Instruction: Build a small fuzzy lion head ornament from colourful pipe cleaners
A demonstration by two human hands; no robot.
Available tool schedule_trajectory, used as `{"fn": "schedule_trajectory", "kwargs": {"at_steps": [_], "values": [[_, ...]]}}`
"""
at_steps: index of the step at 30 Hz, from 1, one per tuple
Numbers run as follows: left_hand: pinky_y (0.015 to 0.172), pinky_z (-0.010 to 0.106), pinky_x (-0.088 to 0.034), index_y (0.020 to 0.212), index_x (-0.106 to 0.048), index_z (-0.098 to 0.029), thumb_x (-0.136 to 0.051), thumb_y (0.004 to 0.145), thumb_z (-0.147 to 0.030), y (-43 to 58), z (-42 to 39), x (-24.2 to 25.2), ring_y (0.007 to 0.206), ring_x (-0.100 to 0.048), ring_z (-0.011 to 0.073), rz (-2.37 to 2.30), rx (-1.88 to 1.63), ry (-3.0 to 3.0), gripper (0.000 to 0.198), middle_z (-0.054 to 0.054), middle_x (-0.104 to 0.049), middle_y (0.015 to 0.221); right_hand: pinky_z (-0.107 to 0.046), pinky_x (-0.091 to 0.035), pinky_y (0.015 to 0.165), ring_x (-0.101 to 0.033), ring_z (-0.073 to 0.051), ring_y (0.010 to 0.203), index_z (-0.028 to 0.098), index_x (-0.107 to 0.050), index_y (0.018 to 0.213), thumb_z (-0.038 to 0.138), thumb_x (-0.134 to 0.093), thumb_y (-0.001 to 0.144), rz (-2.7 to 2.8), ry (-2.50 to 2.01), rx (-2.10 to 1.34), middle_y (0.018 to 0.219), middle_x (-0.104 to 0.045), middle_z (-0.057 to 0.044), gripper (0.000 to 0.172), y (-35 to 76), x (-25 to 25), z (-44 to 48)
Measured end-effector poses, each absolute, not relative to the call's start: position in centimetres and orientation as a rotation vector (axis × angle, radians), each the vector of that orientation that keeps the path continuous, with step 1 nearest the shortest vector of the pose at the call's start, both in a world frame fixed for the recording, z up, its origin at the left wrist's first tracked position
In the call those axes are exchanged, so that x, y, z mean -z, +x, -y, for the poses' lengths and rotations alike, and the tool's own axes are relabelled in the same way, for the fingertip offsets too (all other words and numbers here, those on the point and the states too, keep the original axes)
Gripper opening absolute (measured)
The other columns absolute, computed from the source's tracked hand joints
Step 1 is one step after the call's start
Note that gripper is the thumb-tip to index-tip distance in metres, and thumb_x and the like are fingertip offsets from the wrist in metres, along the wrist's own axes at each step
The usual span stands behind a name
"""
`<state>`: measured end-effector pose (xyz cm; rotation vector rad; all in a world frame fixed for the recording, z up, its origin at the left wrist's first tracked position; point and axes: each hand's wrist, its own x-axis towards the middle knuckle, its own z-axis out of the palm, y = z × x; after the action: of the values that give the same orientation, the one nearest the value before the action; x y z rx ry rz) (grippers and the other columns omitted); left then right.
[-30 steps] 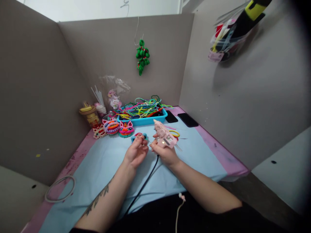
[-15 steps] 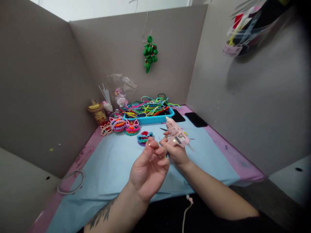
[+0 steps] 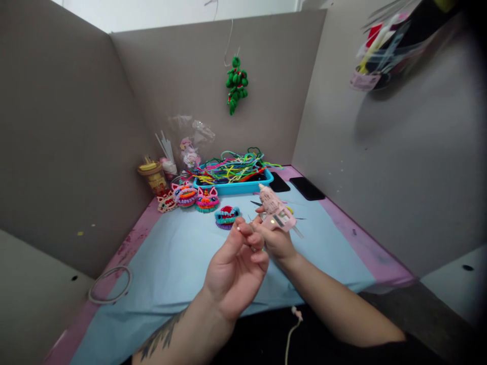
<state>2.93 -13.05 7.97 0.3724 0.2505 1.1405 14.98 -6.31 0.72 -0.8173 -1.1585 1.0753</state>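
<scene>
So, the spot is boxed in by grey panels (image 3: 182, 76), and below them a pink table (image 3: 353, 243) is mostly covered by a blue sheet (image 3: 171, 268), a bit rumpled along the near edge. At the back, a blue tray (image 3: 232, 189) is heaped with fuzzy stems (image 3: 236, 167), some hanging over the rim. If the gun were pushed forward, those could probably be snagged by it.

The left hand (image 3: 236, 274) is held up in front, thumb and forefinger pinched on a tiny white bit, the other fingers loosely curled. The handle of the pink glue gun (image 3: 279, 217) is wrapped by the right hand (image 3: 280, 243), nozzle tilted up and away. Whether the trigger is squeezed can't be told. A light is lit on its side, so heat should be assumed: a fingertip could be burned if the nozzle were swung toward the left hand, and the sheet could be dripped on if it were tipped down.

The teal toy (image 3: 227, 215) is parked just beyond the left fingertips. Last, the white bit (image 3: 239, 229): easily dropped if that pinch were loosened, and easily lost in the creases.
</scene>
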Motion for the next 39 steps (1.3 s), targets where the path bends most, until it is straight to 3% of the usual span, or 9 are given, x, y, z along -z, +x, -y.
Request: {"fn": "schedule_trajectory", "kwargs": {"at_steps": [11,18,24,32,39], "values": [[0.052,0.014,-0.038,0.091,-0.055,-0.021,-0.071,0.071,-0.02,2.9,12.7,-8.2,0.063,-0.048,0.0049,-0.223,-1.23,0.414,0.025,-0.004,-0.053,0.075,-0.021,-0.043,0.048,-0.052,-0.008,0.048,0.022,-0.046,0.099,0.029,-0.068,0.072,1.134,-0.761,-1.091,0.064,-0.058,0.006,0.036,14.9,-0.2,6.0],[0.061,0.018,-0.042,0.098,-0.048,-0.022,-0.061,0.08,-0.013,2.1,11.8,-7.0,0.069,-0.053,0.0075,-0.427,-1.73,1.376,0.024,-0.002,-0.058,0.077,-0.02,-0.039,0.047,-0.049,-0.008,0.046,0.021,-0.046,0.099,0.026,-0.066,0.073,1.141,-0.769,-1.082,0.06,-0.056,0.006,0.033,14.8,0.1,5.8],[0.069,0.028,-0.046,0.105,-0.044,-0.021,-0.056,0.075,0.002,1.6,11.6,-6.6,0.074,-0.057,0.012,-0.422,-1.957,2.004,0.04,-0.001,-0.06,0.079,-0.021,-0.04,0.048,-0.051,-0.009,0.049,0.021,-0.046,0.1,0.027,-0.066,0.072,1.144,-0.784,-1.081,0.062,-0.057,0.005,0.035,14.9,0.0,5.9],[0.071,0.031,-0.05,0.1,-0.045,-0.021,-0.058,0.073,0.001,1.0,10.6,-6.0,0.075,-0.06,0.0126,-0.564,-1.957,2.188,0.037,-0.001,-0.062,0.079,-0.021,-0.041,0.049,-0.051,-0.009,0.049,0.021,-0.048,0.098,0.027,-0.066,0.071,1.141,-0.794,-1.084,0.063,-0.057,0.005,0.033,14.9,-0.1,5.8],[0.066,0.025,-0.052,0.097,-0.038,-0.022,-0.06,0.078,-0.013,0.3,5.4,-4.0,0.075,-0.062,0.011,-0.89,-1.775,1.724,0.03,0.0,-0.061,0.082,-0.021,-0.039,0.045,-0.051,-0.009,0.047,0.022,-0.047,0.098,0.027,-0.067,0.07,1.116,-0.761,-1.072,0.06,-0.055,0.006,0.035,14.8,0.0,5.6]]}}
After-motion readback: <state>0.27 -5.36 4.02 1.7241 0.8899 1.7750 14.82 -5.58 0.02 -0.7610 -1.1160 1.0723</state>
